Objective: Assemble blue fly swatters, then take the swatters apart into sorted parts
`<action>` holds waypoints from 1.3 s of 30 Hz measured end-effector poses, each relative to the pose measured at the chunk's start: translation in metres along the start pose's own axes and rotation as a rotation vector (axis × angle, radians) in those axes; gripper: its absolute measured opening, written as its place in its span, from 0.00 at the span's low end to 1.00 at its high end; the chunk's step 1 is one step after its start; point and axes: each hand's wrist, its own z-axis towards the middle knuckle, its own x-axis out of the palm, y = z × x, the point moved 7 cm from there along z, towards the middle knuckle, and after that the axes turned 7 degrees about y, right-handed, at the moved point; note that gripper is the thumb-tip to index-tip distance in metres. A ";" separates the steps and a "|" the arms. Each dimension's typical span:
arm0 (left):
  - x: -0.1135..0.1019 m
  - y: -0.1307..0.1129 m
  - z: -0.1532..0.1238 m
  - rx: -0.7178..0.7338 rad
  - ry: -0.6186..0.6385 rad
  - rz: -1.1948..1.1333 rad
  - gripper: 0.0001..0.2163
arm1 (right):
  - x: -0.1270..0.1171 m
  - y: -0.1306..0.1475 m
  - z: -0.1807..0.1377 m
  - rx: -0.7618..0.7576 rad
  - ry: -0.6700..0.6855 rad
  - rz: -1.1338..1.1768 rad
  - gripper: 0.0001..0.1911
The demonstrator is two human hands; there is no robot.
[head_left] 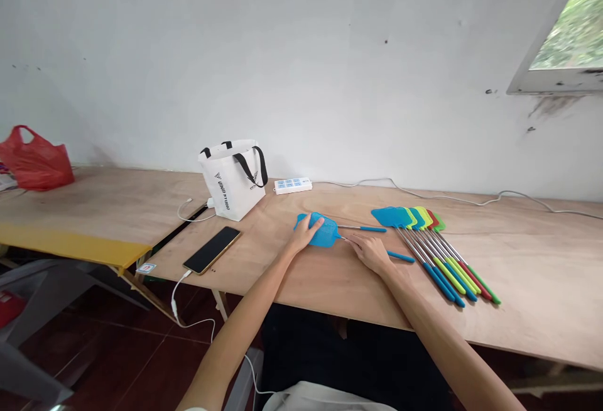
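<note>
Left hand (305, 232) lies flat, fingers spread, on the blue swatter head (324, 231). Right hand (372, 251), at 3 o'clock of the head, pinches the swatter's metal rod; its blue grip (401, 256) shows beyond. Swatter row (436, 251) lies at 3 o'clock; phone (211, 249) at 9 o'clock; bag (232, 178) at 10 o'clock; power strip (293, 185) at 12 o'clock, all on the table (541, 285).

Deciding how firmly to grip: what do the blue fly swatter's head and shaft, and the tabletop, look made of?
The blue fly swatter under the left hand has a head that looks like matte flexible plastic, with a fine mesh grid. Its shaft by the right hand looks like bright metal, thin and shiny. The table looks like unfinished plywood, with visible grain.
</note>
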 end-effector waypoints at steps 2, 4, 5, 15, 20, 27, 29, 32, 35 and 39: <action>-0.005 0.002 0.003 -0.024 -0.072 0.018 0.21 | -0.001 0.003 0.002 -0.009 -0.019 0.007 0.22; -0.010 0.005 0.004 -0.058 -0.127 0.052 0.20 | -0.002 0.003 0.004 -0.010 -0.038 0.010 0.22; -0.013 0.008 0.004 -0.079 -0.154 0.074 0.19 | -0.002 0.002 0.004 -0.007 -0.047 0.009 0.21; -0.039 0.039 0.003 -0.216 -0.294 0.325 0.09 | -0.001 -0.020 0.002 0.031 -0.065 -0.020 0.19; -0.033 0.037 0.006 -0.151 -0.245 0.368 0.08 | 0.002 -0.020 0.003 0.022 -0.069 -0.011 0.18; -0.034 0.034 0.008 -0.085 -0.268 0.333 0.06 | -0.001 -0.021 0.001 0.060 -0.118 0.032 0.18; -0.037 0.040 0.010 -0.109 -0.272 0.310 0.05 | -0.005 -0.028 0.000 0.092 -0.150 0.050 0.17; -0.045 0.051 0.013 -0.148 -0.266 0.261 0.04 | -0.015 -0.050 -0.004 0.205 -0.232 0.064 0.18; -0.053 0.058 0.016 -0.163 -0.254 0.217 0.05 | -0.025 -0.080 -0.014 0.367 -0.323 0.073 0.22; -0.057 0.058 0.017 -0.144 -0.225 0.195 0.07 | -0.026 -0.109 -0.029 0.540 -0.364 0.091 0.23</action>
